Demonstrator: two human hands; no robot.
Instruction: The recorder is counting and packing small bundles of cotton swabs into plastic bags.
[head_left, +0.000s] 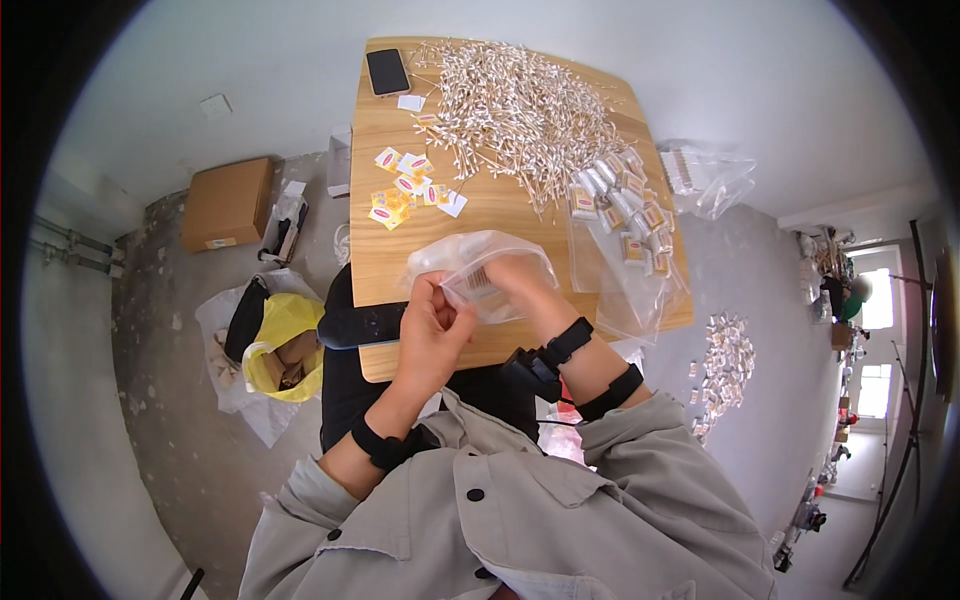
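Observation:
Over the near edge of the wooden table [480,215] I have a clear plastic bag [530,250]. My left hand [432,325] is closed, pinching the bag's rim between thumb and fingers. Inside the bag's mouth is my right hand [507,275]; plastic and glare hide its fingers, so what they hold does not show. A pale, striped bundle seems to lie in the bag below that hand. Right of it, small packs of cotton swabs [630,195] are heaped on another clear bag [625,300]. A large loose pile of cotton swabs [520,110] covers the far part of the table.
Yellow-and-white cards [405,185] and a phone [388,73] lie on the table's left. A dark, flat object [365,326] juts past the near left edge. On the floor are a yellow bag [290,345], a cardboard box [228,204] and scattered small packs [725,365].

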